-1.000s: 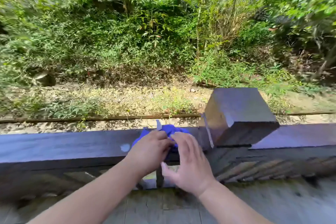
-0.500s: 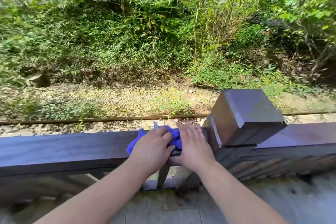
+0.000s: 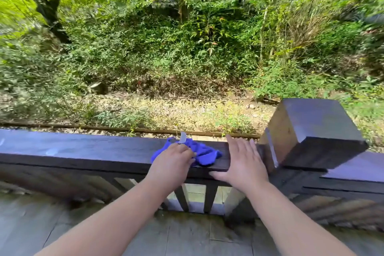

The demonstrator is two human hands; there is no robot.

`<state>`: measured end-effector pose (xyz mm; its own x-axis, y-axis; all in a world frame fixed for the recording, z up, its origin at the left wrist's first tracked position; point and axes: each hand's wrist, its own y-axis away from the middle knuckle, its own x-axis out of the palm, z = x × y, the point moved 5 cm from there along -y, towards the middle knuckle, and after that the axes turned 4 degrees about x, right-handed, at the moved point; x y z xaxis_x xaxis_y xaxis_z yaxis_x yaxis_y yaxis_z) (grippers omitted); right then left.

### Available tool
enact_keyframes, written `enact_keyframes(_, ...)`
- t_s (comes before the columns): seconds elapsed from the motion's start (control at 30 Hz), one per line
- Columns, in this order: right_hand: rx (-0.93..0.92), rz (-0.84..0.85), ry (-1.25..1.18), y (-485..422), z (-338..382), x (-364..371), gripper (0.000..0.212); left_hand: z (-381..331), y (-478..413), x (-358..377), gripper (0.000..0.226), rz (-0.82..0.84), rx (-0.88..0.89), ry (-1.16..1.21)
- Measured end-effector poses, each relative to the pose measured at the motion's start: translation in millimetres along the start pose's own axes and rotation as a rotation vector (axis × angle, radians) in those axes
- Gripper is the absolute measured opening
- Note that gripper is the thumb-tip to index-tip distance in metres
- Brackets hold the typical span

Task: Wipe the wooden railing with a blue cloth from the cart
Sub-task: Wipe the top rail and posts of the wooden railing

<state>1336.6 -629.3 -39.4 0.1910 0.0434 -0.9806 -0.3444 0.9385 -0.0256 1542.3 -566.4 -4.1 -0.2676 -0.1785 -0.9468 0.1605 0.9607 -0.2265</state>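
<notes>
A dark wooden railing (image 3: 83,151) runs across the view at waist height. On its top lies a crumpled blue cloth (image 3: 204,151) with a small white tag. My left hand (image 3: 172,161) presses down on the cloth's left part, fingers curled over it. My right hand (image 3: 242,161) rests flat on the rail just right of the cloth, fingers spread, thumb over the near edge, holding nothing. The cart is not in view.
A thick square post (image 3: 311,133) rises from the railing right of my right hand. Slats (image 3: 208,197) stand under the rail. A grey plank floor (image 3: 187,235) lies below. Beyond the rail are gravel, grass and dense green bushes (image 3: 187,48).
My right hand has let go of the cloth and moved right onto the bare rail. My left hand stays on the cloth. The view has shifted left, with the post further right.
</notes>
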Motion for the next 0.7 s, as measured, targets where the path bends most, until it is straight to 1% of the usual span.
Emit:
enact_keyframes(0.13, -0.014, 0.070, 0.065, -3, 13, 1, 0.126, 13, 9, -3, 0.015, -0.030, -0.023, 0.003)
enact_keyframes(0.27, -0.103, 0.084, 0.121, -12, 52, 2, 0.124, 33, 20, -10, 0.012, -0.069, -0.049, -0.004)
enact_keyframes(0.5, -0.190, 0.094, 0.109, -23, 130, 21, 0.121, 81, 45, -27, 0.015, -0.093, -0.085, 0.039)
enact_keyframes(0.7, -0.206, 0.095, 0.080, -31, 197, 36, 0.121, 139, 70, -46, 0.015, -0.108, -0.122, 0.071)
